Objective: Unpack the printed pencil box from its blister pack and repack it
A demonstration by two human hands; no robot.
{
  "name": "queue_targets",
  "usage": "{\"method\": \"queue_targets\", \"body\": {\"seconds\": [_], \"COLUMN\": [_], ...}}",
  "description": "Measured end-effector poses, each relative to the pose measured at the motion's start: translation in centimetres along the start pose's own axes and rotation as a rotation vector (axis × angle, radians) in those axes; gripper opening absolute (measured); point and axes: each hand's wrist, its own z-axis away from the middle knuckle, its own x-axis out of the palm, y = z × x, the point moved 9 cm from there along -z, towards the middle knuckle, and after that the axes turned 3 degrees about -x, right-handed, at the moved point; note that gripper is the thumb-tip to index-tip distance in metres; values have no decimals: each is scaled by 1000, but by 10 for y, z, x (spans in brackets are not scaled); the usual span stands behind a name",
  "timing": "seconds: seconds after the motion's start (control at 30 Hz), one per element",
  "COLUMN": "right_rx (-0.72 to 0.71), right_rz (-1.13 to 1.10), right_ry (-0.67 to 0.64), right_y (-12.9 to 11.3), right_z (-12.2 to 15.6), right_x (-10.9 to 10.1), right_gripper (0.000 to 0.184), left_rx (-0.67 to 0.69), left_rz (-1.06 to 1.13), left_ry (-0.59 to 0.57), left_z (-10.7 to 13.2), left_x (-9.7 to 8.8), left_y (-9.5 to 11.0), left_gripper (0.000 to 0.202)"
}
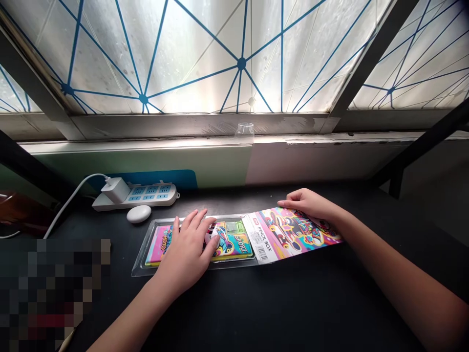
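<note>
A multicoloured pencil box (234, 242) printed with cartoon sport pictures lies in a clear, shallow plastic blister tray (141, 264) at the near middle of the black desk (293, 303). The left hand (188, 249) lies flat on it, fingers spread and closed around nothing, simply pressing down. To the right, a glossy printed card insert (293, 232) labelled PENCIL BOX sticks out of the tray. The right hand (306, 201) rests curled on its far edge; the thumb is hidden, so I cannot tell whether it pinches the card.

The pack looks light. The tray seems thin, springy and slippery, and the card bendable, so the long edges probably offer the best hold.

Far left lie a white power strip (146, 194) and a white oval pebble-shaped object (138, 213).
</note>
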Motion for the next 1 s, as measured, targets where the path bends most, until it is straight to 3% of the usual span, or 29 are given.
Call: {"method": "queue_targets", "body": {"seconds": [0.13, 0.23, 0.43, 0.57, 0.67, 0.8, 0.9, 1.0], "right_rx": [-22, -50, -192, -270, -331, -449, -502, -585], "right_rz": [34, 83, 251, 371, 441, 534, 528, 604], "right_ry": [10, 27, 138, 216, 265, 221, 158, 172], "right_y": [-1, -13, -71, -98, -102, -90, -68, -59], "right_z": [-3, -3, 15, 21, 29, 66, 97, 113], "right_x": [1, 18, 75, 82, 62, 46, 60, 92], "right_gripper": [65, 62, 48, 41, 37, 40, 45, 66], "left_rx": [-11, -37, -43, -3, -47, -212, -501, -697], "left_rz": [61, 114, 343, 476, 518, 525, 885, 1285], "left_ry": [-3, 19, 86, 90, 84, 225, 258, 265], "left_z": [0, -1, 1, 0, 2, 23, 47, 62], "left_x": [-2, -5, -7, -15, -30, -53, -41, -21], "left_y": [-3, -5, 7, 15, -3, -52, -89, -95], "left_gripper": [36, 34, 34, 32, 33, 46, 54, 46]}}
